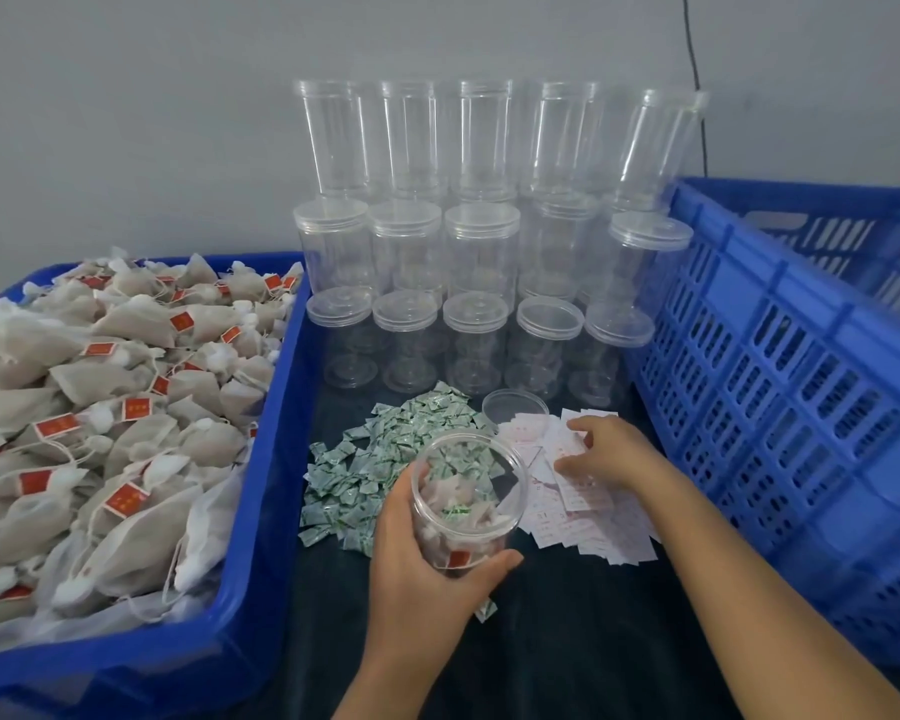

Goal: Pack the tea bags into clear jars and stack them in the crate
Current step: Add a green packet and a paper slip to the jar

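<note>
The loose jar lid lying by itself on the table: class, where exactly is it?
In the head view, the loose lid lies right of centre, before the front row of jars, between the green sachets and white slips.

I see soft, even, fairly dim light with only faint shadows. The picture is slightly blurred throughout. Wide-angle bending tilts the crate point(780, 387) at right. Pale highlights streak the empty jars point(481, 142).

Left hand point(427, 558) curled in a grip, right hand point(601, 449) forward, palm down, fingers loosely bent.
</note>
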Motion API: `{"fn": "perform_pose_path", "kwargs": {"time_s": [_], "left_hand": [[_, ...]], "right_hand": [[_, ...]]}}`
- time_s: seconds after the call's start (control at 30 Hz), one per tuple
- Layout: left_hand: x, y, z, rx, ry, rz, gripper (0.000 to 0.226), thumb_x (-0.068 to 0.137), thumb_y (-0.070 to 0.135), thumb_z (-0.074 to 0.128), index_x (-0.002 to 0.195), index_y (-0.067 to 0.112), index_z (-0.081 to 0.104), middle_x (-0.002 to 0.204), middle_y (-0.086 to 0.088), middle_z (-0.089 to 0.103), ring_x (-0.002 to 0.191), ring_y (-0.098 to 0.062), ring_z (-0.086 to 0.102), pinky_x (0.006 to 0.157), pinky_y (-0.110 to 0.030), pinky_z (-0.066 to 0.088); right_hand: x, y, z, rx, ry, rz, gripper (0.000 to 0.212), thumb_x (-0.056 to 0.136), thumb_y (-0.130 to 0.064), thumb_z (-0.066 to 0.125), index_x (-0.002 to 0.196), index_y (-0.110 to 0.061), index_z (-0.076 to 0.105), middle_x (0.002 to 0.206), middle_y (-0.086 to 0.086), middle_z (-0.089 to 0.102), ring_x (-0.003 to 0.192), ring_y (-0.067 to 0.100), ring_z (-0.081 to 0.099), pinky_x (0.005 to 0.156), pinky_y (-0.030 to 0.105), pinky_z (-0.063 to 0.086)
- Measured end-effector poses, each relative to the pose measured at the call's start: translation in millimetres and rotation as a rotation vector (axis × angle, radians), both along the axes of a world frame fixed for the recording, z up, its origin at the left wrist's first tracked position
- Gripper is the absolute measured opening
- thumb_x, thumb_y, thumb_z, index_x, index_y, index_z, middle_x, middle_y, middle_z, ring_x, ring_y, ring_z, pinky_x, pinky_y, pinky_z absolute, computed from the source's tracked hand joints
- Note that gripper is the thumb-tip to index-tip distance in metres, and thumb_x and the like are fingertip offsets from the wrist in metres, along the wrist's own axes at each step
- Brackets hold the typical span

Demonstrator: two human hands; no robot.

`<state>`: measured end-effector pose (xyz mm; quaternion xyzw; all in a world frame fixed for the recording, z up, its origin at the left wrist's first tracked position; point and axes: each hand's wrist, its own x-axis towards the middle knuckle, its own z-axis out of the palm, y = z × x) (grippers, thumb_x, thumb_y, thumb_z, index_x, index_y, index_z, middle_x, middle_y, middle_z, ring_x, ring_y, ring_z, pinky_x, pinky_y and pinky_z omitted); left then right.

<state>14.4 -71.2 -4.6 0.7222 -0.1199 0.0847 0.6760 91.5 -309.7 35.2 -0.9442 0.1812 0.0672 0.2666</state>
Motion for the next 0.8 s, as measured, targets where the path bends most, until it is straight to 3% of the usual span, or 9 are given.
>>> {"fn": "perform_pose_path", "kwargs": {"time_s": [0.17,0.37,0.5,0.6,0.67,0.8], "left_hand": [[-2.4,-1.2,0.1,-0.012,0.005,-0.016,0.098,0.047,0.021,0.095,0.124,0.052,0.044,0.118,0.039,0.048,0.117,0.016,0.044,0.081,0.002,0.039],[-5.3,-3.5,1.9,-0.036,0.02,-0.036,0.096,0.048,0.011,0.095,0.123,0.047,0.046,0.121,0.03,0.051,0.113,0.019,0.046,0.078,0.003,0.04],[-5.1,-5.1,2.6,-0.054,0.024,-0.048,0.095,0.049,0.006,0.094,0.121,0.045,0.046,0.116,0.034,0.053,0.111,0.021,0.047,0.076,0.004,0.04],[-4.0,-6.4,3.5,-0.06,0.023,-0.051,0.094,0.049,0.009,0.094,0.12,0.046,0.046,0.111,0.043,0.05,0.109,0.022,0.046,0.076,0.004,0.04],[-3.5,-7.3,3.9,-0.067,0.026,-0.047,0.094,0.048,0.011,0.095,0.122,0.044,0.046,0.111,0.044,0.049,0.109,0.022,0.046,0.077,0.003,0.04],[-5.3,-11.3,6.9,-0.089,0.009,-0.036,0.092,0.049,0.007,0.094,0.12,0.043,0.047,0.111,0.042,0.051,0.107,0.019,0.05,0.074,0.001,0.043]], "right_hand": [[2.9,-1.1,-4.8,-0.005,-0.099,-0.03,0.043,0.08,-0.023,0.081,0.12,-0.02,0.066,0.126,0.0,0.062,0.101,0.013,0.055,0.086,0.027,0.046],[2.3,1.1,-2.2,0.131,-0.243,-0.122,0.028,0.088,-0.015,0.073,0.116,-0.016,0.072,0.112,0.001,0.068,0.089,0.01,0.057,0.077,0.025,0.047],[-14.5,8.3,23.6,0.399,-0.32,-0.059,0.048,0.09,-0.011,0.069,0.134,-0.028,0.059,0.093,-0.005,0.062,0.077,0.006,0.06,0.056,0.012,0.044],[-32.5,26.0,53.7,0.632,-0.332,0.027,0.025,0.09,-0.006,0.068,0.102,-0.026,0.077,0.09,-0.003,0.074,0.079,0.009,0.07,0.064,0.015,0.054],[-46.3,42.0,71.6,0.893,-0.37,0.034,0.025,0.087,0.001,0.068,0.078,-0.02,0.078,0.084,0.003,0.076,0.075,0.012,0.073,0.062,0.02,0.058],[-69.3,71.8,84.0,1.054,-0.458,0.042,0.01,0.084,-0.006,0.071,0.076,-0.012,0.073,0.08,0.005,0.077,0.072,0.009,0.072,0.062,0.015,0.054]]}}
